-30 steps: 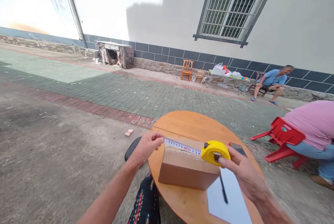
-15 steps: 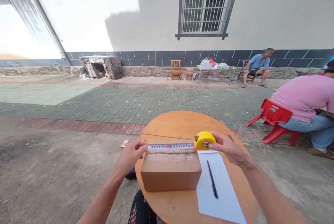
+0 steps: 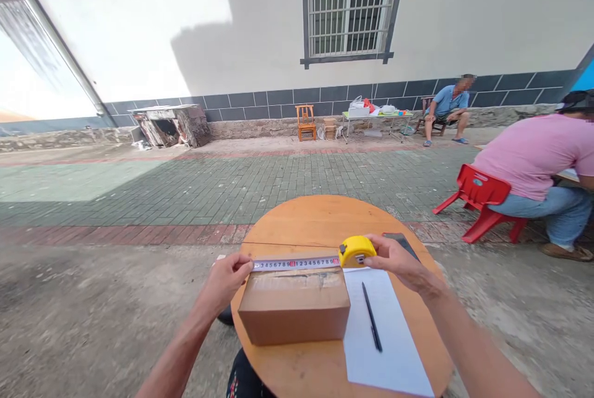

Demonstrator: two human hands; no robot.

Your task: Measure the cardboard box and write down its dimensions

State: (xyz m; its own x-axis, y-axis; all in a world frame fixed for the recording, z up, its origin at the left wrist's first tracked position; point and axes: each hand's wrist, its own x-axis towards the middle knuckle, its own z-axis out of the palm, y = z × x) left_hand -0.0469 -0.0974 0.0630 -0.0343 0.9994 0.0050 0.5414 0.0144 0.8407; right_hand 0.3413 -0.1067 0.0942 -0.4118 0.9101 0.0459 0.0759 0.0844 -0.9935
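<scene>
A brown cardboard box (image 3: 294, 325) sits on the round wooden table (image 3: 320, 215). Along its far top edge stretches the numbered blade of a tape measure (image 3: 355, 252). My left hand (image 3: 231, 279) pinches the blade's end at the box's left corner. The yellow case is gripped in my right hand (image 3: 400, 262), just past the box's right corner. Beside the box, partly under its right side, lies a sheet of white paper (image 3: 394, 361) with a black pen (image 3: 372, 317) on it. A dark flat object (image 3: 401, 243) shows behind my right hand, partly hidden.
A person in a pink shirt (image 3: 538, 150) sits on a red plastic chair (image 3: 485, 186) to the right. Another person in blue (image 3: 448, 107) sits by the far wall. Near that wall stand a wooden chair (image 3: 305, 122) and a folding table (image 3: 378, 116) with bags.
The camera view has shifted and tilted slightly. Both hands keep hold of the tape measure, and the blade stays stretched along the box. More of the dark flat object shows.
</scene>
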